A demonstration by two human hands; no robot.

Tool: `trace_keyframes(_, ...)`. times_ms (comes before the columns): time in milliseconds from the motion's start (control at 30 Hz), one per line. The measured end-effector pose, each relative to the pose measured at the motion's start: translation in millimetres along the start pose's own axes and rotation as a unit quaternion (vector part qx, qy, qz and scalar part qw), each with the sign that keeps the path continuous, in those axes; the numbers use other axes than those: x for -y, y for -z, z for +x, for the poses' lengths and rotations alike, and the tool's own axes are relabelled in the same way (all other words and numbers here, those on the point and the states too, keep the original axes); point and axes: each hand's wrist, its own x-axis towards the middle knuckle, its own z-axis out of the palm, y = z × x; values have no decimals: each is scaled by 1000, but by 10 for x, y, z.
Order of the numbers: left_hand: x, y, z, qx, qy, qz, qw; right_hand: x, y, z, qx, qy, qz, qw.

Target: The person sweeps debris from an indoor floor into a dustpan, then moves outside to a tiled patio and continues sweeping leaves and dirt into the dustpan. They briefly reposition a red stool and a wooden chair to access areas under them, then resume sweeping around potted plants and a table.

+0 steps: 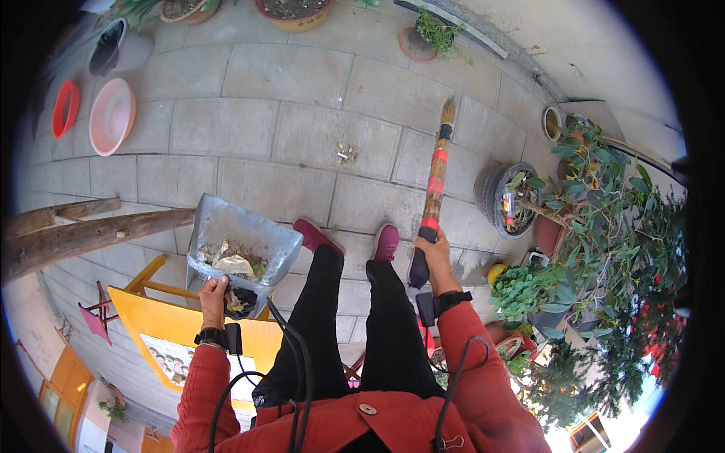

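Note:
My left hand (213,297) grips the back edge of a sheet-metal dustpan (286,249). Inside the pan lie dirt, dry leaves and a crumpled pale scrap (235,265). My right hand (436,255) is closed around the black-wrapped grip of a straw broom (436,184), bound with red and black bands. The worn bristle end points away from me over the paving. A small heap of debris (346,153), with white bits in it, lies on the slabs ahead of my feet, between pan and broom. Neither tool touches it.
On the right stand a dark planter (487,195) and leafy potted plants (595,226). Wooden beams (102,232) and a yellow table (141,317) are at left. A pink basin (112,116) and red basin (66,109) sit farther off. A small potted plant (436,37) stands near the wall.

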Motion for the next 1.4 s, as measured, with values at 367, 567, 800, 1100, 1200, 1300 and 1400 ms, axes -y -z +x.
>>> trace_keyframes(367, 55, -83, -88, -58, -4, -2, 998, 899, -214, 2052, 27, -162, 109, 980)
trace_keyframes(567, -17, -377, -310, -75, 17, -31, 997, 40, -1146, 1032, 99, 98, -229, 963)
trace_keyframes(800, -337, -547, -449, -99, 15, -67, 993, 980, -858, 405, 211, 165, -361, 893)
trace_keyframes(1100, -298, -664, -404, -85, 36, -119, 989, 2783, -1926, 2243, 92, 303, -477, 820)
trace_keyframes(1200, -213, -629, -395, -66, 49, -131, 988, 2928, -2098, 2459, 127, 264, -505, 812)
trace_keyframes(1300, -180, -584, -375, -88, 41, -156, 983, 2701, -1832, 2183, 124, 309, -595, 732)
trace_keyframes(1400, -180, -650, -377, -78, 60, -150, 984, 2585, -1227, 1741, 212, 280, -610, 711)
